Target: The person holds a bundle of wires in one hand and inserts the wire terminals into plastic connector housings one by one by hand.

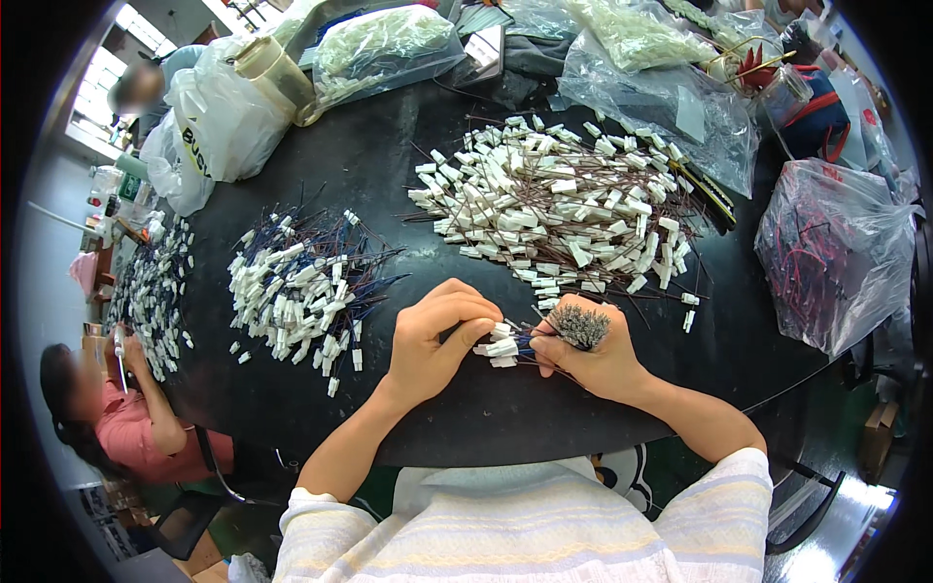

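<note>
My right hand is closed around a bundle of thin wires. Their frayed grey ends stick up above my fist in a dense tuft. From the bundle's other end, white plastic connectors point toward my left hand. My left thumb and fingertips are pinched at one of these connectors, partly hiding it. Left of my hands lies a pile of white connectors on blue and brown wires. Beyond my hands spreads a larger heap of white connectors on brown wires.
Both piles rest on a black table. A third pile lies far left, near a co-worker in pink. Clear bags line the back. A bag of red wires sits right; a yellow-black tool borders the heap.
</note>
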A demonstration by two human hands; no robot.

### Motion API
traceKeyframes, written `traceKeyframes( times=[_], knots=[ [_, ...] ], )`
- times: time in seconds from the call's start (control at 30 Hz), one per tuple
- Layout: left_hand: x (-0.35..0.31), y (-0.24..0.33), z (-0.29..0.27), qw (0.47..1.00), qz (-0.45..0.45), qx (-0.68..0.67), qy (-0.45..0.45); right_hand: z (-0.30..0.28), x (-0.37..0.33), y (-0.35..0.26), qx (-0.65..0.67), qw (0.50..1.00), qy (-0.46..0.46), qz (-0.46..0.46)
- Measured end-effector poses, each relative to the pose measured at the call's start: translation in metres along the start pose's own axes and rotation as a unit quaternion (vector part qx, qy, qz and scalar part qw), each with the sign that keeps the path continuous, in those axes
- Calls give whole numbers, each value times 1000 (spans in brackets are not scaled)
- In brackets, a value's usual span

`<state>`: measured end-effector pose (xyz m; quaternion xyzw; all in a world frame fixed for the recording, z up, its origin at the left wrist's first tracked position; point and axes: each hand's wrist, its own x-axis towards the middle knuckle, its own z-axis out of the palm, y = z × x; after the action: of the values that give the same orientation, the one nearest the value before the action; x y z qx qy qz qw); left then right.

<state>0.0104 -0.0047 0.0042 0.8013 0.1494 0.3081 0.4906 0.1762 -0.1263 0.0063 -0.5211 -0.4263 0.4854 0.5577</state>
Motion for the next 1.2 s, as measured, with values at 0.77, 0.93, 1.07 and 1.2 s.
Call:
traceKeyframes(
  times=[0.77,0.93,1.07,1.2],
  knots=[
    [-19,14,30,996,-51,-71,-26,8,-11,3,67,996,21,46],
    [-13,37,-29,991,7,122,54,4,1,-13,69,991,71,88],
    [-7,47,-111,924,-40,313,217,-15,8,-14,161,975,131,78],
    [-11,44,-151,760,-46,623,182,-18,11,-22,172,972,154,50]
  ],
)
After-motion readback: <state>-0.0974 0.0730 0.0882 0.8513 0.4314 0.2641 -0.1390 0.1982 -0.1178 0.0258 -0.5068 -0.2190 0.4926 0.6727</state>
